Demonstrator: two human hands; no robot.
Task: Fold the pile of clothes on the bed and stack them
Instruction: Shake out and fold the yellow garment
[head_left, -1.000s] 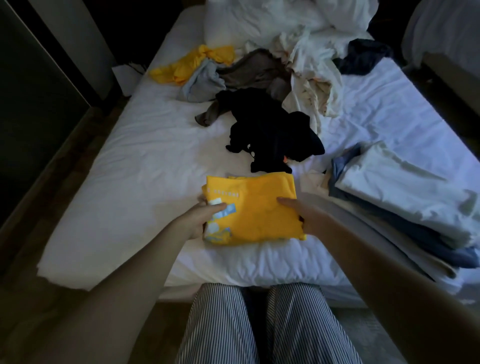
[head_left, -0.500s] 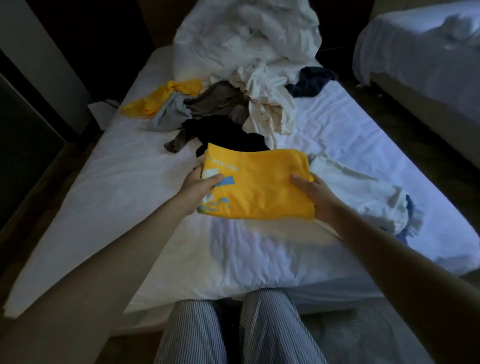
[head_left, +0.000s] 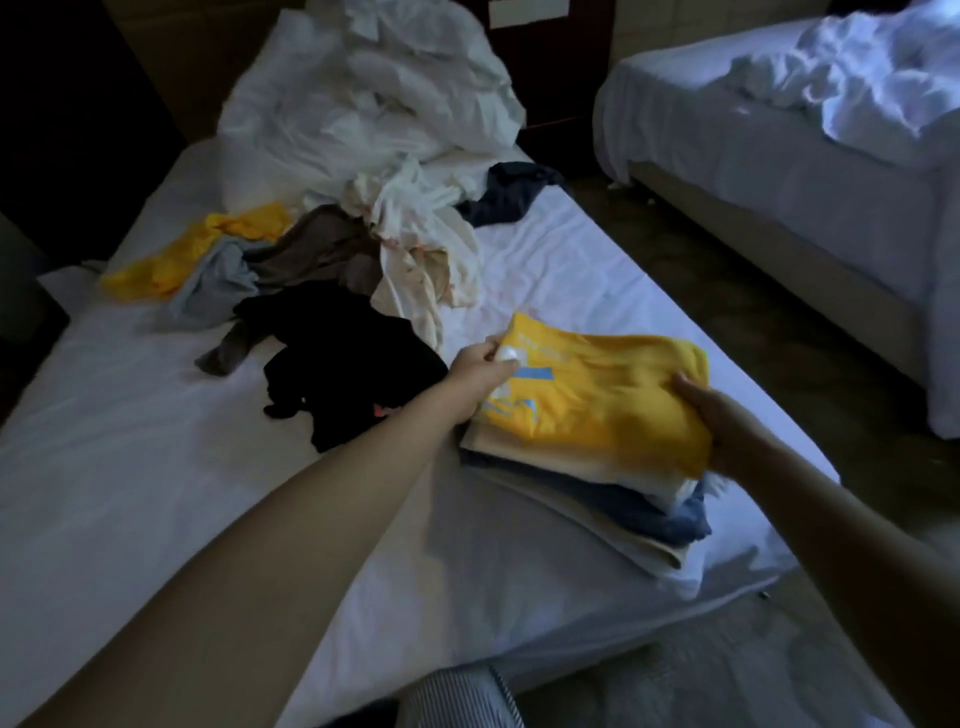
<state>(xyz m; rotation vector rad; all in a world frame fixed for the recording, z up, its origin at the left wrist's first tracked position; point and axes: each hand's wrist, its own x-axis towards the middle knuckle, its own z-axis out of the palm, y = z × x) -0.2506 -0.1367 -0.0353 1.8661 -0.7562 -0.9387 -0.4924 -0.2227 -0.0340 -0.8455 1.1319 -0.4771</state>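
The person holds a folded yellow T-shirt by its two short ends, over the right side of the bed. The left hand has its fingers curled round the shirt's left edge, beside a pale blue and white print. The right hand clamps the right edge with the thumb on top (the fingers go under the cloth and are hidden). The shirt sits directly above the stack of folded clothes, which shows cream, white and blue layers near the bed's right edge; whether the shirt rests on the stack or is just above it cannot be told.

Farther back and to the left lies the pile of unfolded clothes: a black garment nearest, then brown, grey and cream pieces, a crumpled yellow garment at the far left and a navy one at the far right. White bedding is heaped at the far end. A second bed stands at the right, well apart
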